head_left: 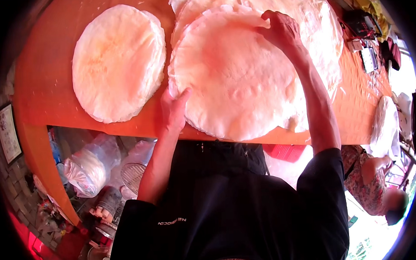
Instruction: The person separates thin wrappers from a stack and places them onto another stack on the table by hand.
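Note:
A large, pale, round flatbread (233,74) lies in front of me, with a thin, ragged rim and small bumps on its surface. My left hand (174,108) grips its near left edge, the thumb on top and the fingers mostly hidden. At the far right edge, my right hand (282,31) pinches the rim between thumb and bent fingers. More of these sheets (319,48) overlap beneath and behind it. A separate stack of round flatbreads (118,64) sits to the left, touched by neither hand.
Everything rests on an orange table (46,90), whose near edge runs before my body. Beyond its right part are a dark bag (361,24) and a clear plastic bag (385,124). A person (367,175) is at the right. Plastic bags (92,166) and a red crate (285,152) sit below.

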Demonstrator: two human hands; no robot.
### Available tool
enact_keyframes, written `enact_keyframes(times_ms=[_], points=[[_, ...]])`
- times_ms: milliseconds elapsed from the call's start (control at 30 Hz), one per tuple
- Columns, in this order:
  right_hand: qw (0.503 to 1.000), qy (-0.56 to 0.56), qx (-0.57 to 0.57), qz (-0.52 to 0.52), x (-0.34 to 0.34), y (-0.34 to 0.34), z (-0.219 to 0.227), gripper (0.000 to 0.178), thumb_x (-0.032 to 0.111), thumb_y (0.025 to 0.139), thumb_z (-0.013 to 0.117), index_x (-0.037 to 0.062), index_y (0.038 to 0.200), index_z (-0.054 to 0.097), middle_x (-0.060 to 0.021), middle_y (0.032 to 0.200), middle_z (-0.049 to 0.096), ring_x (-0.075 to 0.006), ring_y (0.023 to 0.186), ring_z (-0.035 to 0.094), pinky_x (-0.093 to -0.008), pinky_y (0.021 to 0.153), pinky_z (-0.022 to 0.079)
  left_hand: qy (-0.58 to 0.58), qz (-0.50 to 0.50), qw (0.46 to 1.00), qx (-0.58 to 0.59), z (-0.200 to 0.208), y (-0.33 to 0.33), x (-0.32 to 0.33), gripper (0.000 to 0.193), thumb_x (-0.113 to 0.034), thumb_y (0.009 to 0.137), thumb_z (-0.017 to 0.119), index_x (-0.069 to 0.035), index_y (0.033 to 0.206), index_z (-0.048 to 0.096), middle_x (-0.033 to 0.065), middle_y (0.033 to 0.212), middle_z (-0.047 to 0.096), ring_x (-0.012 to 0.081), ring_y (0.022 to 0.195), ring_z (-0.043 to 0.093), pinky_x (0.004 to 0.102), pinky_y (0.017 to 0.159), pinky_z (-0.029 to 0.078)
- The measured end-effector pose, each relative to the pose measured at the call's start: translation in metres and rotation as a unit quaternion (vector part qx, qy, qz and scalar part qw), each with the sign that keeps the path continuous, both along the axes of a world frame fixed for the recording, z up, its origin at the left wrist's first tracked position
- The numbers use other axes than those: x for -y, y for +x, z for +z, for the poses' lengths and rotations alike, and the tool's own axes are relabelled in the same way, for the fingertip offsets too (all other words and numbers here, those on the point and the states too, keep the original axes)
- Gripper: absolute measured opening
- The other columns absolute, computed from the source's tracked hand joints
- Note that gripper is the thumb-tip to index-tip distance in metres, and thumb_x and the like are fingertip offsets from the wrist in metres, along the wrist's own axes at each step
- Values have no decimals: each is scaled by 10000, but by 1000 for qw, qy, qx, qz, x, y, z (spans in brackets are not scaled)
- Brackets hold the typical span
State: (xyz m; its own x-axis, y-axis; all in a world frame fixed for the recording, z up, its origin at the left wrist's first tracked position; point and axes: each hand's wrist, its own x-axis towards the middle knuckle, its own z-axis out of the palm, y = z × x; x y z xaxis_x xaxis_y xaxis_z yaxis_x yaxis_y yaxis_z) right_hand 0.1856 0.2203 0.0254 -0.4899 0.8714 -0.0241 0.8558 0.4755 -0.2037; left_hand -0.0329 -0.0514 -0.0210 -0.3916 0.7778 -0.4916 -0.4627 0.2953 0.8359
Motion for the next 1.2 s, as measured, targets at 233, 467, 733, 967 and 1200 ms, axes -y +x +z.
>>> enact_keyframes(times_ms=[233, 467, 733, 967, 1200], points=[[996, -67, -46, 30, 2, -13, 15, 259, 281, 708, 771, 47, 755, 668, -111, 844, 666, -273, 827, 632, -387, 737, 485, 1, 8, 1000, 7, 4, -2, 0, 486, 9, 840, 612, 47, 1306, 477, 96, 1221, 586, 174, 1088, 567, 312, 956, 441], [990, 2, -109, 89, -20, -6, -10, 258, 235, 741, 767, 14, 825, 663, -98, 937, 647, -289, 895, 619, -355, 791, 488, 5, 6, 1000, 13, 10, -1, -7, 493, -27, 874, 604, 33, 1341, 458, 101, 1262, 563, 183, 1124, 551, 318, 976, 427], [961, -59, -253, 100, -16, -9, 28, 241, 115, 775, 757, 39, 961, 624, -49, 791, 599, -172, 739, 589, -311, 674, 486, -16, -22, 1000, 1, 2, -8, -4, 507, -277, 978, 487, 15, 1387, 417, 98, 1352, 503, 189, 1224, 481, 328, 1039, 374], [975, -199, -25, 94, -6, -14, 45, 310, 145, 807, 723, 30, 1082, 640, -35, 758, 620, -124, 637, 533, -295, 604, 457, 7, 55, 995, 84, 1, -6, 0, 584, -408, 1009, 384, 0, 1425, 361, 80, 1439, 423, 200, 1306, 415, 336, 1103, 308], [941, -171, -292, 19, -23, 111, 157, 275, 223, 873, 665, 67, 1099, 670, -34, 987, 683, -157, 937, 648, -291, 856, 507, 14, -75, 997, 27, -13, -14, 9, 513, -349, 989, 477, 14, 1352, 459, 89, 1328, 530, 177, 1200, 499, 322, 1036, 369]])
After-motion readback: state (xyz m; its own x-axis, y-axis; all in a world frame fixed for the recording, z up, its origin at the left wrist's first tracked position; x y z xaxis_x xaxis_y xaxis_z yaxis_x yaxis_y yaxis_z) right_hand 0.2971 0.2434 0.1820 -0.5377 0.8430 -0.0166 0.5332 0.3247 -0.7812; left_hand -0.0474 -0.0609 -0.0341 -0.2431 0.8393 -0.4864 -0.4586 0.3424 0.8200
